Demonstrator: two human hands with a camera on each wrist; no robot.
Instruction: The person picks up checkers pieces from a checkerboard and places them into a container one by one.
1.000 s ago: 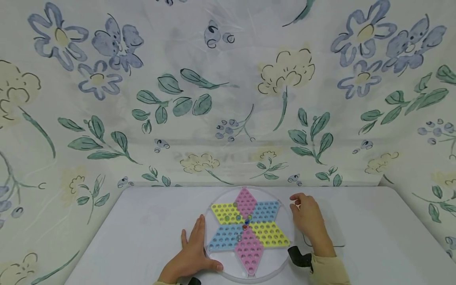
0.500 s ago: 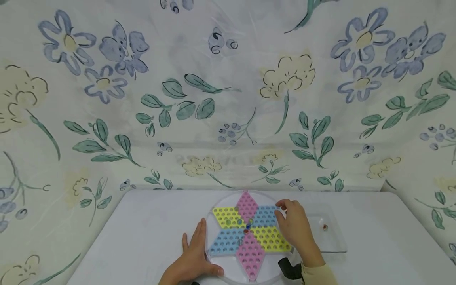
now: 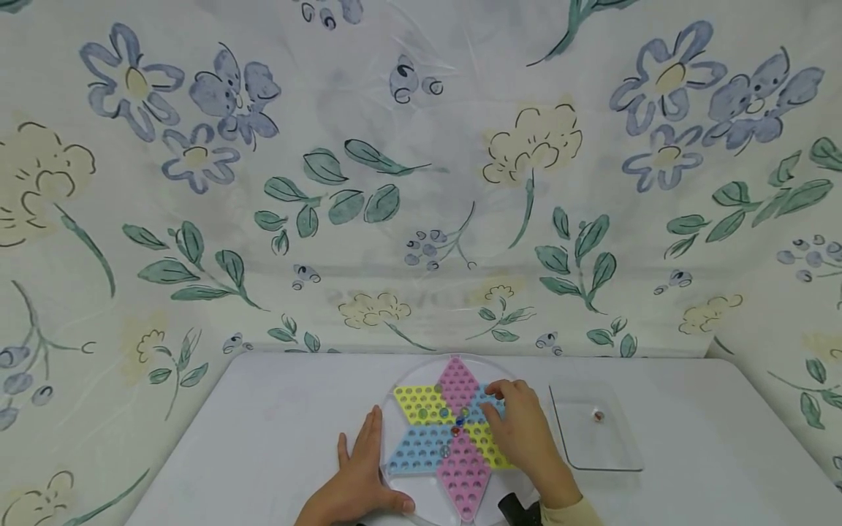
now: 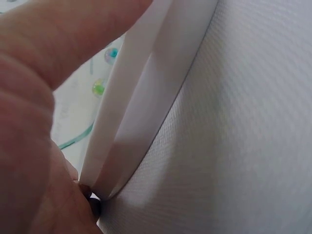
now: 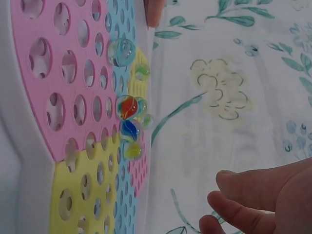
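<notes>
A round white Chinese checkers board lies on the table, its star in pink, yellow and blue. Several glass marbles sit in it, among them a red marble and a blue marble near the centre. My left hand rests against the board's left rim, fingers straight and thumb spread toward the near edge. Above the right side of the star is my right hand, thumb and forefinger curved with a small gap between the tips. In the right wrist view those fingertips come close together; I cannot tell whether they hold a marble.
Right of the board stands a shallow clear tray with one reddish marble in it. A white table bears everything, and a flower-printed sheet rises behind its far edge.
My right hand has moved left from beside the tray to over the board, uncovering the tray and its marble. The left hand keeps its place at the rim.
</notes>
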